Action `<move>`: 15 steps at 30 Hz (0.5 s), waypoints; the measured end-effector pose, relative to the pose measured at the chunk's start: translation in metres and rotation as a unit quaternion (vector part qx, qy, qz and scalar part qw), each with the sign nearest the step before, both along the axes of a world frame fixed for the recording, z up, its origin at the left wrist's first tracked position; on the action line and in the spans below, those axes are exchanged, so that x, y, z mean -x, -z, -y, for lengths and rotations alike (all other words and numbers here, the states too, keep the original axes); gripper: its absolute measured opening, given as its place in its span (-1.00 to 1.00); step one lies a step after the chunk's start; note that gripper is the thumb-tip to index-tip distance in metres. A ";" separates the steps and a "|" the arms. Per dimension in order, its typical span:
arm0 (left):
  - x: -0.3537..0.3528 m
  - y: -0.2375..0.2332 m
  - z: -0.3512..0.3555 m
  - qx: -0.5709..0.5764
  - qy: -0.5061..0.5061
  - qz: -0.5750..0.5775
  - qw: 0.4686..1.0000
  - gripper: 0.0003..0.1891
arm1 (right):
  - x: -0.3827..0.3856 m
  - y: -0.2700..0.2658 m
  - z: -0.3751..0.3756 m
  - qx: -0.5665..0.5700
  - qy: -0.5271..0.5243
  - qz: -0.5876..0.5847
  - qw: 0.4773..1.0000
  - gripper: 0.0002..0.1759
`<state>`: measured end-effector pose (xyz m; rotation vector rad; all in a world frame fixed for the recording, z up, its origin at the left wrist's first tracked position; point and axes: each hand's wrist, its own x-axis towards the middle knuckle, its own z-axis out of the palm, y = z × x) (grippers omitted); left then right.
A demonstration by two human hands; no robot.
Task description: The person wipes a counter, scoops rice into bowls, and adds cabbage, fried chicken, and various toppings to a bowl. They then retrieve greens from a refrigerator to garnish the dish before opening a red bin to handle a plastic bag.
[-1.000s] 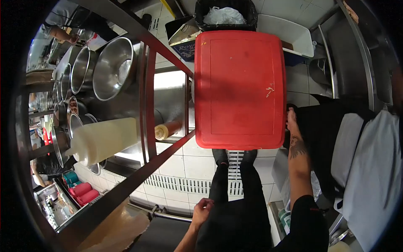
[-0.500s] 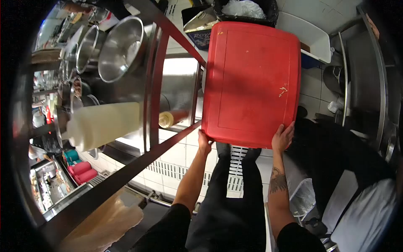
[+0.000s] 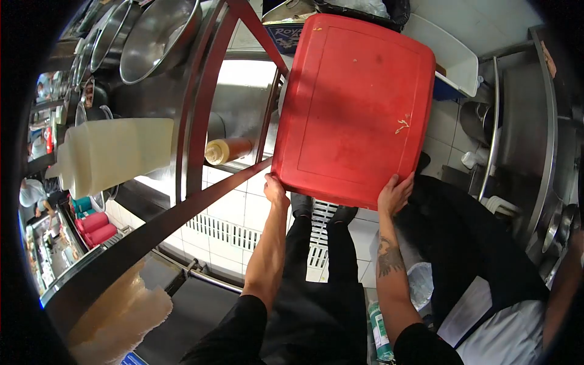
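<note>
A large red plastic lid (image 3: 359, 109) with rounded corners fills the upper middle of the head view, with pale scraps stuck on its top. Anything beneath it is hidden. My left hand (image 3: 277, 190) grips its near left corner, fingers curled around the edge. At the near right corner, my right hand (image 3: 395, 193) is closed on the rim, with fingertips along the side. Both forearms reach forward over my legs, and the lid is held above the tiled floor.
Left of me stands a metal rack (image 3: 164, 225) with steel bowls (image 3: 161, 42), a pale plastic jug (image 3: 118, 152) and a squeeze bottle (image 3: 228, 150). A person in dark clothing (image 3: 474, 237) is close on my right. Beyond the lid are a white tub (image 3: 447, 52) and a black-lined bin (image 3: 389, 12).
The lid and both hands have shifted slightly left in view, and the lid is tilted more. The rack slides left and more of the person on my right shows.
</note>
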<state>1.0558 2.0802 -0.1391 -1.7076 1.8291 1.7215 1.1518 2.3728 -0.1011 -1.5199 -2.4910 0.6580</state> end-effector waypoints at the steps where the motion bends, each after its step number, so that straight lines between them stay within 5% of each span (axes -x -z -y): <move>1: -0.001 -0.004 -0.004 -0.019 -0.017 -0.027 0.999 -0.58 | 0.001 -0.001 -0.001 -0.002 -0.004 -0.001 1.000 -0.29; 9: -0.006 0.008 0.009 -0.158 -0.029 -0.060 0.985 -0.61 | -0.002 -0.004 -0.012 0.090 0.037 -0.047 0.994 -0.32; 13: -0.016 -0.061 -0.009 -0.206 -0.007 -0.130 0.970 -0.60 | -0.004 -0.048 -0.021 0.093 0.018 0.005 0.995 -0.34; 15: -0.049 -0.105 -0.009 -0.164 0.084 -0.122 0.975 -0.62 | 0.011 -0.125 -0.010 0.156 -0.135 -0.056 0.977 -0.38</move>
